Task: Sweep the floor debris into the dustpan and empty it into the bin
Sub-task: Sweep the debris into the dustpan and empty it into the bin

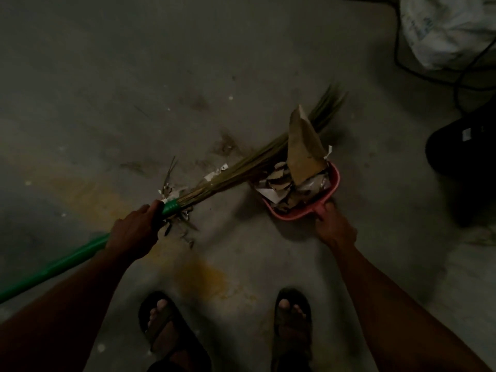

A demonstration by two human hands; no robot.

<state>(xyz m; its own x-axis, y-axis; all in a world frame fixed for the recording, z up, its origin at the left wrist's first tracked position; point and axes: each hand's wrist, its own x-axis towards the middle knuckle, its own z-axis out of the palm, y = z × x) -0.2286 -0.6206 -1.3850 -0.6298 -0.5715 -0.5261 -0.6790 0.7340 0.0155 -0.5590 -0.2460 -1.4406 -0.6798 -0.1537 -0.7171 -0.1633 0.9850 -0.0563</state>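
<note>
Green plastic broom handle point(61, 264) gripped in left hand point(134, 234), fingers wrapped just behind straw bristle bundle point(257, 157). Long axis running up-right across grey concrete floor point(134, 76), bristle tips past pink plastic dustpan point(306, 200). Dustpan handle held in right hand point(332, 229), fingers curled round it. Pan heaped with brown cardboard scraps point(303, 146). Loose paper debris point(177, 208) left of pan, beside left hand, probably next to sweep rightward. Black bin point(464, 146) at right floor edge, nearer right hand; white sack point(448, 28) and cables top right.
</note>
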